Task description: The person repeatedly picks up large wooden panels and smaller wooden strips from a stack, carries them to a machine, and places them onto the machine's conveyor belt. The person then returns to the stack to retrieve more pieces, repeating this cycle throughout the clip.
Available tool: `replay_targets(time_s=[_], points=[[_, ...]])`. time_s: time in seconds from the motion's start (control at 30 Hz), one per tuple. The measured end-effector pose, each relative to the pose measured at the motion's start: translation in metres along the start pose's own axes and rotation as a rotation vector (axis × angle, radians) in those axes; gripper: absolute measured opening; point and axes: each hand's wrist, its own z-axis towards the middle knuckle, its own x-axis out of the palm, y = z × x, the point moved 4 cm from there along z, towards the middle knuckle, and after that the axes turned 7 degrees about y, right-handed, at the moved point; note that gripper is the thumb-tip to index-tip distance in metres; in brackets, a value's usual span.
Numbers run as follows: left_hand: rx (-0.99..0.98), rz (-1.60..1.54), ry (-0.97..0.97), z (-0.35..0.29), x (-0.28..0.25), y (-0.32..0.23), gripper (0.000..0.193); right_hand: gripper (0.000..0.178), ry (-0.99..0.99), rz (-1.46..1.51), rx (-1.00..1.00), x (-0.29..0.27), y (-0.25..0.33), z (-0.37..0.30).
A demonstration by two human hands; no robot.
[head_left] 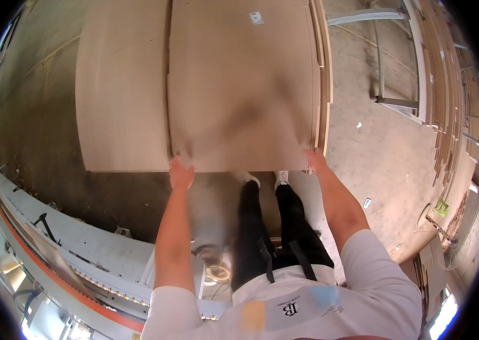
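A large flat brown board (pixel 239 79) lies in front of me on a stack of panels, with a small white label (pixel 256 18) near its far end. My left hand (pixel 181 173) is closed at the board's near left corner. At the near right corner my right hand (pixel 316 160) is closed on the edge, its fingertips partly hidden. Both arms reach forward, well apart. To the left, a second brown panel (pixel 121 90) lies alongside, its long edge close to the first board.
A long machine (pixel 109 249) with an orange strip runs along the lower left. Coiled hose (pixel 216 272) lies beside my legs. At the right are a metal frame (pixel 380 56), stacked boards (pixel 446 96) and a green object (pixel 441 207). Small scraps dot the concrete floor (pixel 375 153).
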Motion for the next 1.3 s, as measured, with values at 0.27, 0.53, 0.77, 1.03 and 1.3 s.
replay_targets(time_s=[0.27,0.53,0.77,1.03,1.3], points=[[0.018,0.017,-0.05,-0.008,0.028,0.01,0.089,0.065,0.229,-0.051,0.148,-0.029,0.055,-0.043],[-0.003,0.103,0.024,-0.029,0.019,-0.007,0.1,0.076,0.203,-0.225,0.005,-0.057,0.086,-0.081],[0.11,0.244,0.201,-0.056,0.065,-0.031,0.116,0.072,0.041,-0.303,-0.102,-0.138,0.067,-0.115],[0.25,0.094,0.364,-0.162,0.148,-0.1,0.126,0.065,-0.094,-0.555,-0.247,-0.284,0.099,-0.288],[0.597,0.036,0.357,-0.293,0.227,-0.177,0.125,0.039,-0.018,-0.39,-0.45,-0.315,0.135,-0.436]])
